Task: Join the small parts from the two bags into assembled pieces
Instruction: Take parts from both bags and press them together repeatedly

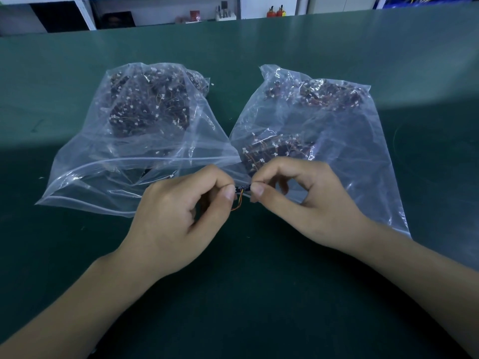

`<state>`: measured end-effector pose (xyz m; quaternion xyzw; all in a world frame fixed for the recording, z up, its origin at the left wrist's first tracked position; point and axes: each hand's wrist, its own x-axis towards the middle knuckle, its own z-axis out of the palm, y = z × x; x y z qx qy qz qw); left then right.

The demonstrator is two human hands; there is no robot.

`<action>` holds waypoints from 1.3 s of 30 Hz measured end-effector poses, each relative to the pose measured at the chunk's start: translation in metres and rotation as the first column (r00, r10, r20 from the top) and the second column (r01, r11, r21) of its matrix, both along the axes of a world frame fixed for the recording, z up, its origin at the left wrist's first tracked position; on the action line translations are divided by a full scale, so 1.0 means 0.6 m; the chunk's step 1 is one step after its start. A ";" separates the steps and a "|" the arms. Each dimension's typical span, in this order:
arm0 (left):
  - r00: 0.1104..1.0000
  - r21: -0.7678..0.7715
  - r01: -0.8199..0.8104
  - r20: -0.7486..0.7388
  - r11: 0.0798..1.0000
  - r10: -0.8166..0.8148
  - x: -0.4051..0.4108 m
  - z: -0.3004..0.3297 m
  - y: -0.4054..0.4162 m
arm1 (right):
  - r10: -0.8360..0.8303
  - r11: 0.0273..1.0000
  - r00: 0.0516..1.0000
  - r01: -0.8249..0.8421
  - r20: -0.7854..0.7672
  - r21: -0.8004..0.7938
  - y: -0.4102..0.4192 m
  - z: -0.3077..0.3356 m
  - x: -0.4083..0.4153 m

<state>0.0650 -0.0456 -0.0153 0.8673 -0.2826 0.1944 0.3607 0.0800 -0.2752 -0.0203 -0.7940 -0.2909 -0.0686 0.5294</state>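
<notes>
Lying on the dark green worktop [77, 255], the left clear plastic bag [134, 141] bulges with small dark wired parts. Just in front of it, the left hand [181, 216] pinches 1 end of a small dark board [242, 188] with orange wires hanging. The right hand [305, 203] pinches the other end, fingers curled. Behind it lies the right clear plastic bag [337, 130], similarly filled.

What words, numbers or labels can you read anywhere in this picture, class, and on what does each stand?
None can be read.
Small dark part pinched between left hand and right hand: faint pale marks, too small to read.
Two clear plastic bags: no print visible.
Far shelf items: too blurred.
</notes>
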 end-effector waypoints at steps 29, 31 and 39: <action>1.000 -0.067 -0.027 -0.001 0.997 0.027 -0.003 -0.002 -0.012 | -0.025 0.999 0.998 0.027 0.058 -0.028 0.001 -0.005 0.000; 0.999 -0.056 -0.037 -0.001 0.998 0.037 -0.002 -0.004 -0.011 | -0.024 0.999 0.998 0.026 0.057 -0.030 0.001 -0.006 0.001; 0.997 -0.170 -0.068 0.021 0.983 0.072 0.005 -0.011 -0.011 | -0.101 0.987 0.980 0.120 0.173 -0.106 -0.004 -0.009 0.011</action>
